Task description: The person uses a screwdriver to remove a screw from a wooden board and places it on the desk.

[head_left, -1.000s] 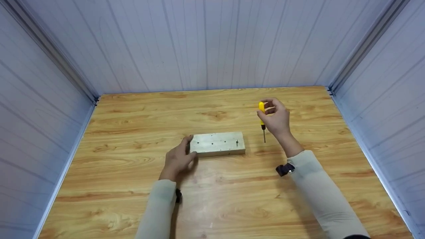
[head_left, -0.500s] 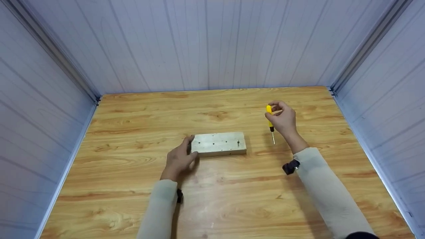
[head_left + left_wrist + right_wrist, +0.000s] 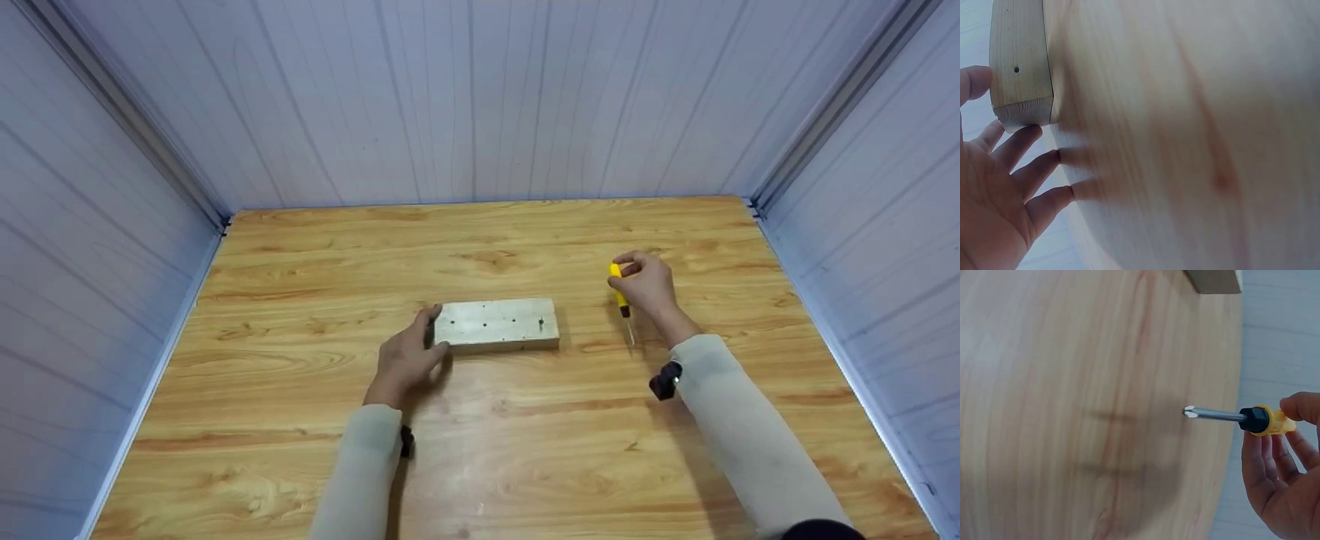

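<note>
A pale wooden block (image 3: 496, 325) lies flat on the table, with several small holes along its top. At its right end a screw (image 3: 541, 322) stands up from the top face. My left hand (image 3: 407, 360) grips the block's left end, thumb on the near corner and a finger at the far corner; the left wrist view shows the other fingers spread by the end face. To the right of the block, my right hand (image 3: 649, 286) pinches the yellow handle of a screwdriver (image 3: 620, 292). Its cross-shaped tip points down, above the tabletop.
The wood-grain table (image 3: 300, 300) is bounded by a pale panelled back wall (image 3: 480, 105) and side walls (image 3: 75, 262) on both sides. Dark wrist cameras (image 3: 664, 381) sit at both cuffs.
My right hand has moved right with the screwdriver, away from the block, then lower toward the table. The left hand keeps its place on the block.
</note>
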A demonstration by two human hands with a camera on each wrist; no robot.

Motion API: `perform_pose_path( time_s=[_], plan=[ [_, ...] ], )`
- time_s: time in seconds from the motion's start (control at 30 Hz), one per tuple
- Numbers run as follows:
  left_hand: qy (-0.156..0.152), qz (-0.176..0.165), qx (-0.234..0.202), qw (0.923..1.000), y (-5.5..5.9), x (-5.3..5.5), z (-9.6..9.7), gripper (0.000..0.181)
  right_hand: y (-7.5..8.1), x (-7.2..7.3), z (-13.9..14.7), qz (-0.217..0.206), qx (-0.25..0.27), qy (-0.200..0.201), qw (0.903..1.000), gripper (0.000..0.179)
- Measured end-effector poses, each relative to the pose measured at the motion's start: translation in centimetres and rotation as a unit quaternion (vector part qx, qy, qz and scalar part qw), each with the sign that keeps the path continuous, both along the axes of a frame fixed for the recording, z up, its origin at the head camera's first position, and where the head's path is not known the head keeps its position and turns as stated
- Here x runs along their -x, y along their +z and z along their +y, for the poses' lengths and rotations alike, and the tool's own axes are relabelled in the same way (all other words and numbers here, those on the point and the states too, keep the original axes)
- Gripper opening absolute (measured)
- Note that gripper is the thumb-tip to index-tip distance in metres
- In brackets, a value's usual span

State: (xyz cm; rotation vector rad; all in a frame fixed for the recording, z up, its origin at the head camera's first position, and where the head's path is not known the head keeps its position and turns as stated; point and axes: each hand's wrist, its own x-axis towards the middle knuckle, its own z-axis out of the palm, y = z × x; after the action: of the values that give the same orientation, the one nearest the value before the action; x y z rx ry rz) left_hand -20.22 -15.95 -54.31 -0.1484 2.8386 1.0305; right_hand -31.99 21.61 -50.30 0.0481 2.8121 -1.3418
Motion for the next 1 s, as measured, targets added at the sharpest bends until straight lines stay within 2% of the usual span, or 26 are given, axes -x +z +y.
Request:
perform_pose_path(
  time_s=[0.3,0.63,1.0],
  plan=[
    [0.002,0.01,0.006,0.9999,-0.1,-0.1,0.1,0.059,-1.5,-0.1,1.2,-0.029,-0.024,0.017,0.9991,0.032],
    [-0.005,0.008,0.007,0.9999,-0.1,-0.2,-0.1,0.058,-2.1,-0.6,1.4,-0.073,-0.036,0.012,0.9966,0.034],
    [0.007,0.001,0.007,1.0,-0.2,-0.3,0.0,0.058,-3.0,-0.6,1.4,-0.071,-0.067,0.007,0.9952,0.033]
  ],
)
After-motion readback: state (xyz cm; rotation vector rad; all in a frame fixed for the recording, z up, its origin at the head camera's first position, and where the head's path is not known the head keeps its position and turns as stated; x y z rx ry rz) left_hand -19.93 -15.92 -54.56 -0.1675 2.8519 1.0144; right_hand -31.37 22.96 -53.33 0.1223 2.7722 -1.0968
